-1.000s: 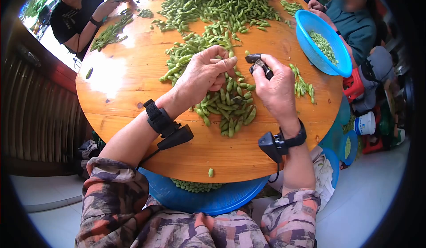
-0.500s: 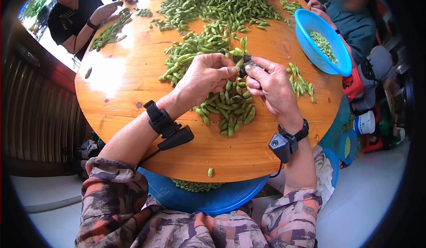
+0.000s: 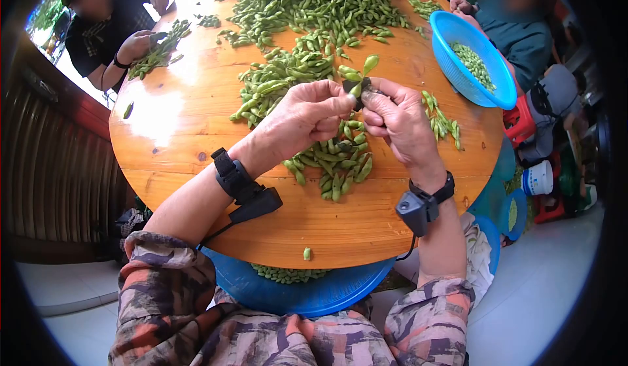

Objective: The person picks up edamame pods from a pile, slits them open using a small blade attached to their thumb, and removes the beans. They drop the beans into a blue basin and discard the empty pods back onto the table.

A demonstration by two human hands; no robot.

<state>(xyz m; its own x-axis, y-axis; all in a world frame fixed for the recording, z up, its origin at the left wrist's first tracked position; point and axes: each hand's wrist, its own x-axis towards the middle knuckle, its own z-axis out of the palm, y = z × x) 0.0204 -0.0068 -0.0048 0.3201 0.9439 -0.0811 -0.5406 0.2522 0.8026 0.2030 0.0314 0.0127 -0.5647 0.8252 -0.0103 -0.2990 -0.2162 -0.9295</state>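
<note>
Over the table, my left hand [image 3: 302, 116] and my right hand [image 3: 400, 121] meet fingertip to fingertip. Green soybean pods [image 3: 352, 73] are pinched between them, one end sticking up and fanning out above the fingers. Thumb and forefinger of the left hand are closed on the near end of a pod. The right hand's fingers are curled closed around the pods, with dark coverings on its thumb and fingertips. Right beneath both hands lies a small heap of pods [image 3: 337, 163]. Further left, a larger heap [image 3: 281, 78] lies behind the left wrist.
A big pile of pods [image 3: 314, 3] covers the far side of the round wooden table [image 3: 216, 127]. A blue basket [image 3: 445, 52] with shelled beans stands at right; a blue basin [image 3: 294, 297] with beans sits below the front edge. Two people sit across, left and right.
The pods between my fingers now spread apart more above the fingertips. My hands stay nearly in place. The left-hand person's arm has come down to the pods on the table.
</note>
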